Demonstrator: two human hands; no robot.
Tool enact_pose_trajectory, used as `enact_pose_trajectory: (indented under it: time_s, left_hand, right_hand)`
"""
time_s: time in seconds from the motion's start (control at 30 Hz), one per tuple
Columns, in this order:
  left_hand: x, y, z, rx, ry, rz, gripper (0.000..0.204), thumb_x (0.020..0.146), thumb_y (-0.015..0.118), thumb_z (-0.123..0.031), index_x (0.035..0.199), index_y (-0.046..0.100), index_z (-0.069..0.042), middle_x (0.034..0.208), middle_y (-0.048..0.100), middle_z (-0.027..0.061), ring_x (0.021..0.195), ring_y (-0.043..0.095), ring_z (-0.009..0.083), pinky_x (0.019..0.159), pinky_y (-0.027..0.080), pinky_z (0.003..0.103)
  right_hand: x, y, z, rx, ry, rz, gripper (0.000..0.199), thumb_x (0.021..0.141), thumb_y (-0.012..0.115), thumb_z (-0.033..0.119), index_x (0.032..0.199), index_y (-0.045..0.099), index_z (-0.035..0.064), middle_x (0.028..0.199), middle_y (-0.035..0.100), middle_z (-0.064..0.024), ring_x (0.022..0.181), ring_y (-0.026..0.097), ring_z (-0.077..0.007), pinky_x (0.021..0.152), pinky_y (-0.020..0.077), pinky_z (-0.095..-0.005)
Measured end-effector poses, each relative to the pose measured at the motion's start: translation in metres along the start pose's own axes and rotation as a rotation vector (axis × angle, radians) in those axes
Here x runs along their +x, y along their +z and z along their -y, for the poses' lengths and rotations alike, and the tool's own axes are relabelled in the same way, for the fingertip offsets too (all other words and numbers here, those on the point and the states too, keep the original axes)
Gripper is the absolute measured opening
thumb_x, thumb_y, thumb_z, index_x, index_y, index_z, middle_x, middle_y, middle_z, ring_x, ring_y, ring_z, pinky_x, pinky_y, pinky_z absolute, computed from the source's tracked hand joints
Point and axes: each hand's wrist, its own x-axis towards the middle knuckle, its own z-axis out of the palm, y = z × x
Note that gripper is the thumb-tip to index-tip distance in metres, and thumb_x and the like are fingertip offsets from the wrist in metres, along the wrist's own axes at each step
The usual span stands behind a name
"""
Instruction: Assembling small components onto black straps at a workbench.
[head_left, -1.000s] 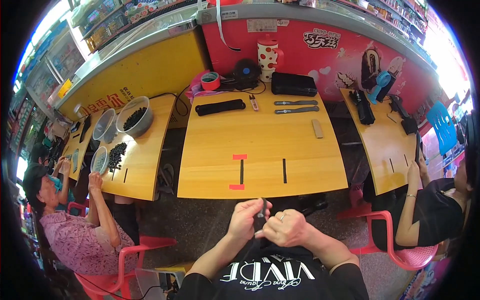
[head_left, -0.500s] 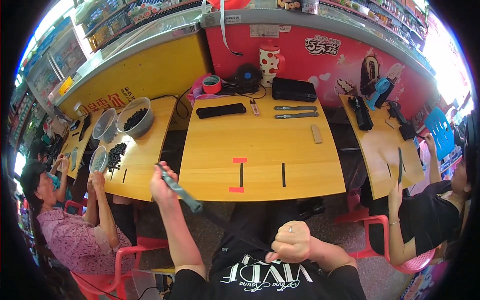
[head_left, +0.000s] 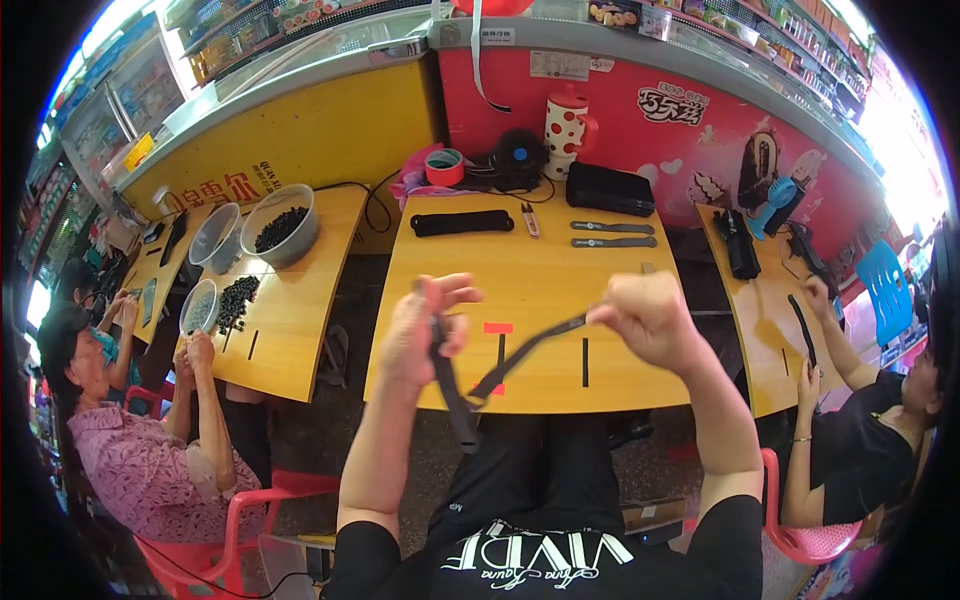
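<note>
A long dark grey-and-black strap [head_left: 528, 350] hangs in a loop between my hands, above the near edge of the wooden table [head_left: 440, 275]. My left hand [head_left: 415, 330] grips one part of it by the thumb, with some fingers held out to the right, and a loose piece dangles below. My right hand [head_left: 650, 315] is closed on the other end. Beneath the strap, red tape [head_left: 498, 328] and two black lines mark the tabletop. Two grey straps [head_left: 612, 242] lie flat beyond my right hand.
At the table's back are a black cord bundle [head_left: 462, 222], small snips [head_left: 530, 220], a black case [head_left: 610, 188], a tape roll [head_left: 444, 167] and a dotted tumbler [head_left: 567, 135]. Co-workers sit on both sides; tubs [head_left: 280, 235] of black pieces stand on the left table.
Both hands have risen from near my lap to over the table's near edge. The strap, stretched diagonally before, now sags in a loop. The view has shifted slightly.
</note>
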Motion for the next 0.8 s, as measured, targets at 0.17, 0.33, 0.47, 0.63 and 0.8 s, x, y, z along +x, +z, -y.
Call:
enact_pose_trajectory:
  time_s: [0.17, 0.33, 0.47, 0.63, 0.8]
  left_hand:
    - [0.038, 0.042, 0.025, 0.117, -0.234, 0.155, 0.033, 0.092, 0.064, -0.017, 0.116, 0.06, 0.005, 0.102, 0.067, 0.0157, 0.052, 0.056, 0.0087, 0.044, 0.043, 0.019]
    - [0.077, 0.043, 0.062, 0.13, -0.381, 0.071, 0.018, 0.087, 0.071, -0.015, 0.089, 0.069, 0.002, 0.078, 0.07, 0.0099, 0.047, 0.059, 0.0097, 0.04, 0.042, 0.02]
    - [0.115, 0.035, 0.092, 0.177, -0.444, 0.004, 0.017, 0.087, 0.071, -0.015, 0.087, 0.068, 0.001, 0.075, 0.069, 0.0092, 0.046, 0.059, 0.0116, 0.039, 0.039, 0.021]
    - [0.168, 0.005, 0.125, 0.295, -0.527, -0.256, 0.013, 0.087, 0.07, -0.012, 0.088, 0.064, 0.0, 0.073, 0.068, 0.0101, 0.047, 0.057, 0.0138, 0.042, 0.04, 0.026]
    - [0.201, -0.006, 0.141, 0.428, -0.609, -0.354, 0.015, 0.086, 0.069, -0.008, 0.093, 0.061, 0.002, 0.073, 0.067, 0.0131, 0.047, 0.058, 0.0157, 0.041, 0.041, 0.027]
  right_hand:
    - [0.05, -0.009, -0.044, -0.137, 0.02, 0.006, 0.035, 0.086, 0.069, 0.025, 0.065, 0.053, 0.0016, 0.057, 0.048, -0.0136, 0.052, 0.049, -0.0324, 0.048, 0.0364, -0.0373]
    - [0.08, 0.004, -0.112, -0.175, 0.029, 0.068, 0.034, 0.085, 0.069, 0.028, 0.064, 0.055, 0.0052, 0.059, 0.055, -0.0134, 0.057, 0.056, -0.0331, 0.05, 0.0391, -0.0401]
    - [0.087, 0.035, -0.188, -0.377, 0.068, 0.075, 0.031, 0.084, 0.068, 0.031, 0.067, 0.058, 0.0075, 0.061, 0.059, -0.0127, 0.065, 0.061, -0.0341, 0.054, 0.0436, -0.0443]
    - [0.085, 0.098, -0.262, -0.448, 0.328, 0.028, 0.03, 0.082, 0.068, 0.036, 0.075, 0.064, 0.007, 0.066, 0.063, -0.0155, 0.071, 0.064, -0.0362, 0.059, 0.0483, -0.0468]
    - [0.076, 0.14, -0.301, -0.552, 0.358, 0.033, 0.021, 0.083, 0.064, 0.026, 0.08, 0.064, 0.005, 0.069, 0.065, -0.0157, 0.071, 0.066, -0.034, 0.058, 0.051, -0.0435]
